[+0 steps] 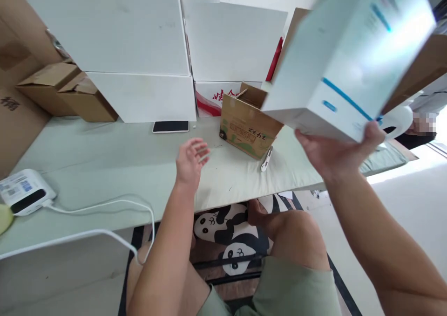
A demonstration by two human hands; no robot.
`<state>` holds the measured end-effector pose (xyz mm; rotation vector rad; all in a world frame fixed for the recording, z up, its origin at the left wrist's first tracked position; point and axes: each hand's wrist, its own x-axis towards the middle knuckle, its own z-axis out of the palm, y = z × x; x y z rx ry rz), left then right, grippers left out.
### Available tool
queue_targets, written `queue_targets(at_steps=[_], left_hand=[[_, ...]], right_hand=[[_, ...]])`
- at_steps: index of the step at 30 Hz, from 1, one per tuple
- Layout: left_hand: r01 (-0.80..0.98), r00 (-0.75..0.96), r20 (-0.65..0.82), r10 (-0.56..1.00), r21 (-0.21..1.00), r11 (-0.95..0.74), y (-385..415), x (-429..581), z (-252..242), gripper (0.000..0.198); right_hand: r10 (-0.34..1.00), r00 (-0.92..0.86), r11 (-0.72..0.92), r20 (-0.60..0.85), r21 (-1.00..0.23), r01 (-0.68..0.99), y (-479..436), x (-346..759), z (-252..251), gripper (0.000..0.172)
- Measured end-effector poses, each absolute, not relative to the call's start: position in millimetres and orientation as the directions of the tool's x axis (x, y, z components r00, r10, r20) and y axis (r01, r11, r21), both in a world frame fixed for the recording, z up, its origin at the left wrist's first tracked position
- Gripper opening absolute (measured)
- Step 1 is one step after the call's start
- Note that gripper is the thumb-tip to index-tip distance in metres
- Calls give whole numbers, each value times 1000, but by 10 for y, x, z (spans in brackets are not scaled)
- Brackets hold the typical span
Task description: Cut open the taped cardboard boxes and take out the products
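My right hand [340, 153] grips the lower end of a large white box [349, 69] with blue stripes, raised and tilted above the right side of the table. The box's upper part runs out of view. Over the middle of the table is my left hand [192, 160], its fingers apart and slightly bent, holding nothing. Just right of it stands a small brown cardboard box [244, 125] with an open top flap and handwritten digits. A white box cutter [267, 159] lies against that box's near right corner.
Large white boxes [139, 31] line the table's back edge, with a phone [171, 127] before them. At left are brown cartons [87, 97] and a white device [26, 191] with a cable [104, 205] hanging over the edge. Other people are partly visible at the back and right.
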<state>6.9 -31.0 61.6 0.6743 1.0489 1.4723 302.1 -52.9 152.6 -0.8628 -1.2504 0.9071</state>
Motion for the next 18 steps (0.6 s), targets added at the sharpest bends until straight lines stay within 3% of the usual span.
queue_targets(at_steps=[2,5,7,9,18], left_hand=[[-380,-148,-244,958,909,173,-414,111,258,47],[-251,-60,-318,946,922,294,-440,172,-80,45],[-217,-23,-319,947,927,307,-404,202,-162,43],[-203,3,-303,953,933,298,-353,220,-167,41],[-240,30,-257,966,936,257,-99,247,-142,42]], right_hand=[[908,239,374,345,-923,-89,-657,3447,1343,38],[837,547,133,-15,-964,-230,-602,4012,949,27],[750,622,-41,-224,-955,-294,-458,4267,687,23],[710,620,-183,-332,-938,-294,-251,4413,474,22],[645,680,-390,-349,-915,-101,1283,4431,70,18]])
